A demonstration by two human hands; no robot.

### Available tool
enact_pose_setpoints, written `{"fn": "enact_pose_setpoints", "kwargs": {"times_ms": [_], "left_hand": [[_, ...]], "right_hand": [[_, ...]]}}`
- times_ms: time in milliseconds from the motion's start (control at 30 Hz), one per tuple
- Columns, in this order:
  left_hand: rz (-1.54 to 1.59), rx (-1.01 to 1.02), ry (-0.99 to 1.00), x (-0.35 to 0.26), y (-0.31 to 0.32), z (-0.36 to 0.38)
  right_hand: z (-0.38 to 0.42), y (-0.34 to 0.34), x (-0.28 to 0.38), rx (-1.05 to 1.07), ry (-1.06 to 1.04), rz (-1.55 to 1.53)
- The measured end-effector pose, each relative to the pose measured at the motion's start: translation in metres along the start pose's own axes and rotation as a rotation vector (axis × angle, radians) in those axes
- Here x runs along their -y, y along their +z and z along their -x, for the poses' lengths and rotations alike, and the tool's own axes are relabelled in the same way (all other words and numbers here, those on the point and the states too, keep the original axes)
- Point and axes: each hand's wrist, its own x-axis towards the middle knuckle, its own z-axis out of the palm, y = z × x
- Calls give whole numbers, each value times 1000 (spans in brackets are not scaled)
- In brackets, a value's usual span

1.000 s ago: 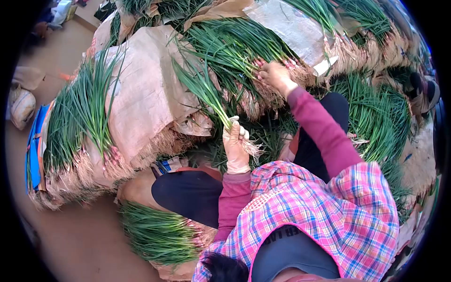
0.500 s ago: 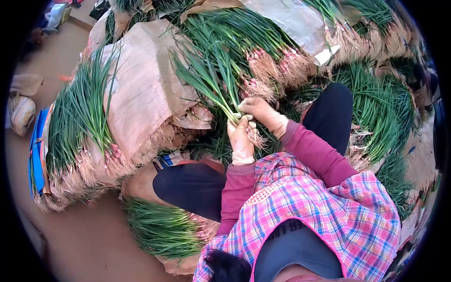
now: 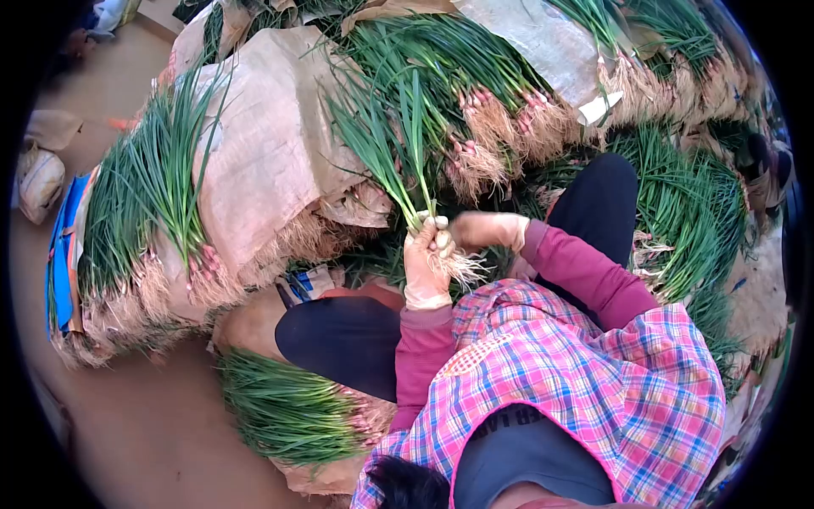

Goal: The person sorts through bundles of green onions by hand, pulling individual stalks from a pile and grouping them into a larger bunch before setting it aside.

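Between my knees, my gloved left hand (image 3: 428, 261) is closed round a small bunch of green onions (image 3: 409, 182). The leaves point up and away, and pale roots hang out at the right side of the fist. My right hand (image 3: 485, 230), also gloved, is just right of the bunch near its base. It is smeared by motion, so its fingers and anything in them cannot be made out. Beyond my hands lies a large pile of green onions (image 3: 458, 64) with pink bulbs and tangled roots.
Tan sheeting (image 3: 259, 127) lies over a heap ahead, with more onions (image 3: 157, 187) at its left. Another bundle (image 3: 288, 407) sits by my left knee. Onions (image 3: 691, 204) are heaped at the right. A bag (image 3: 41, 182) stands on the floor (image 3: 161, 424) at far left.
My right hand has moved off the stems, down and slightly right, and is now blurred. My left hand still holds the bunch, with its roots more spread. The view has shifted slightly.
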Motion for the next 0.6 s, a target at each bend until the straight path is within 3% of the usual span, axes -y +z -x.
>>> {"fn": "enact_pose_setpoints", "kwargs": {"times_ms": [33, 100, 133, 167, 233, 267, 300, 367, 400, 433, 500, 600], "left_hand": [[19, -57, -17, -1, 0, -4], [15, -53, -71, -1, -7, -5], [-24, -46, -92, -1, -5, -4], [-63, -39, -114, 1, 0, -4], [-110, -47, -84, 3, 1, -2], [-56, 36, -103, -2, -2, 0], [5, 127, -119, -6, -5, -1], [109, 138, -123, -10, 4, 1], [105, 113, -119, -8, 2, -1], [96, 87, -121, -7, 0, -1], [68, 49, -131, -3, 0, 1], [111, 76, -159, -2, 1, 0]], "right_hand": [[-3, 16, 2, -91, 6, 9], [-17, 1, 2, -127, -23, -1095], [-13, -4, 33, -302, -148, -1211], [-19, -8, 31, -265, -226, -1252], [-23, -3, 33, -224, -182, -1415], [-27, 5, 31, -319, -93, -1525], [-34, 5, 15, -206, -111, -1636], [-29, 5, 37, -189, -300, -1593], [-22, 7, 55, -404, -196, -1542], [-21, 8, 54, -405, -192, -1546], [-20, 5, 54, -378, -192, -1237], [-19, 8, 58, -478, -74, -1388]]}}
